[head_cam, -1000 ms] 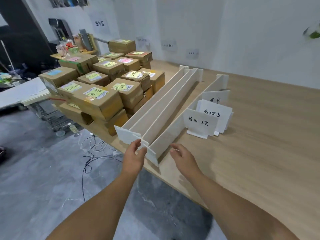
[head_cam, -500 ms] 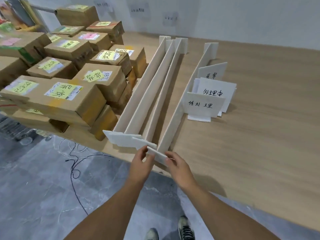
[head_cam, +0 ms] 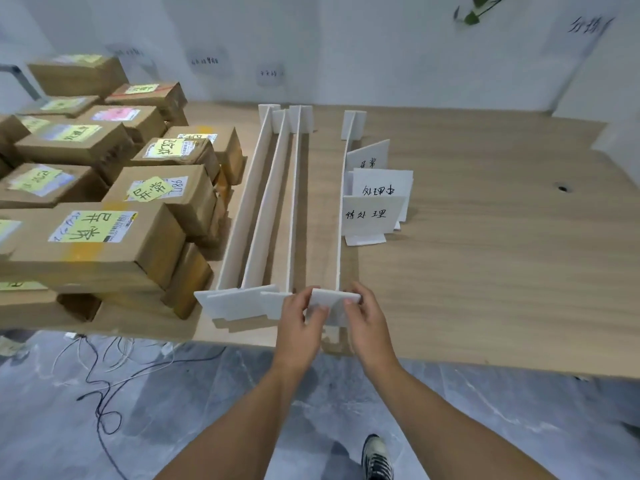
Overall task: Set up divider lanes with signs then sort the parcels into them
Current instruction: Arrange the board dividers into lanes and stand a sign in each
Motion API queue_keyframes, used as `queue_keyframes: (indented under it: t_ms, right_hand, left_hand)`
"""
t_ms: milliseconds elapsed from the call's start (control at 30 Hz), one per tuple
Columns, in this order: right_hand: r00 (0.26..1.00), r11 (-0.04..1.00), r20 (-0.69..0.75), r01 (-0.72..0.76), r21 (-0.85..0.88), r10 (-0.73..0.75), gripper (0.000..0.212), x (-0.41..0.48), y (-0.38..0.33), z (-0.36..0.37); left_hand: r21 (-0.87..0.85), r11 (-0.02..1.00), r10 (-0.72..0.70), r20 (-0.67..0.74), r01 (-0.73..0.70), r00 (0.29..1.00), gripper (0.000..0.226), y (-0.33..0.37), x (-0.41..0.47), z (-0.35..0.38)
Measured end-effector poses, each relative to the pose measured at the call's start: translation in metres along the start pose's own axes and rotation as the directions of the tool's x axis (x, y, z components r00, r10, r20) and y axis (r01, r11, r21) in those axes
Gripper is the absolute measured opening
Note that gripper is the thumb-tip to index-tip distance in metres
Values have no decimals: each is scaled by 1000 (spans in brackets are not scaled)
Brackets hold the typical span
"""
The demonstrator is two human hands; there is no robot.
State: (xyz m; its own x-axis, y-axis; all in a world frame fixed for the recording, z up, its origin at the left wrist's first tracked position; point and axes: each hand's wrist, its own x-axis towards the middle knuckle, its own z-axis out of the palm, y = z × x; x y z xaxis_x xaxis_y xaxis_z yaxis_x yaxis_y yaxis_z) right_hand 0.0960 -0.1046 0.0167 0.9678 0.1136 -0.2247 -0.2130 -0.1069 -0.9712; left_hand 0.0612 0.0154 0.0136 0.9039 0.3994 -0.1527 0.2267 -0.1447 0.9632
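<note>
Several long white divider boards stand on edge on the wooden table, running away from me. The rightmost divider stands a little apart from the other three. My left hand and my right hand both pinch its near white foot plate at the table's front edge. Three white signs with handwriting stand just right of that divider. Brown cardboard parcels with yellow labels are stacked on the table's left side.
The table's front edge runs just under my hands, with grey floor, loose cables and my shoe below. Paper labels hang on the white wall behind. A cable hole sits in the tabletop at right.
Both hands have closed onto the near end of the rightmost divider, which now stands farther right of the other three. The view has swung to face the table squarely.
</note>
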Motion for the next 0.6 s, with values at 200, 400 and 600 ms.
queue_keyframes:
  t_ms: [200, 400, 600]
  right_hand:
    - [990, 986, -123, 92, 137, -76, 27, -1, -36, -4]
    - [979, 972, -155, 161, 172, -134, 27, -4, -59, -9]
    - [963, 950, -159, 244, 192, -216, 25, 0, -83, -20]
  left_hand:
    - [-138, 989, 46, -1, -46, 999, 47, 37, -5, 9]
    - [-199, 973, 116, -4, -114, 993, 43, 64, -2, 8]
    - [-174, 961, 214, -16, -214, 977, 40, 92, 3, 13]
